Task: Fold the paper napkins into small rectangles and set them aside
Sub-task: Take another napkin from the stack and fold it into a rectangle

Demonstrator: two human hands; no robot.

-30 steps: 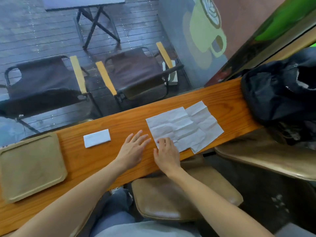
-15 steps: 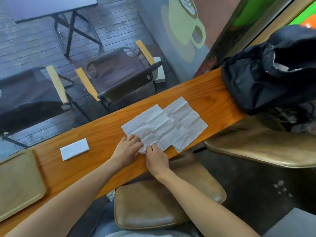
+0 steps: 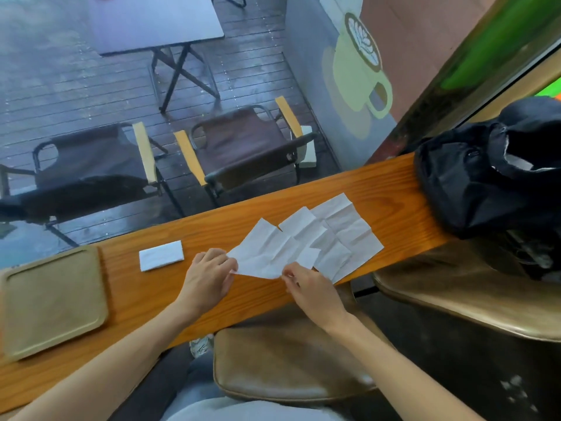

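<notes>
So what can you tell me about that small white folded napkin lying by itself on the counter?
The folded napkin is a small white rectangle of soft-looking paper, already folded flat. It lies slightly askew on the wooden counter, between the tan tray and the left hand. Nothing touches it; both hands are busy with the unfolded napkin further right.

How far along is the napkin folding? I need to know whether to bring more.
Done: one folded napkin lies set aside beside the tray. In hand: left hand and right hand pinch the near edge of an unfolded napkin. Left: another open napkin beneath it.
</notes>
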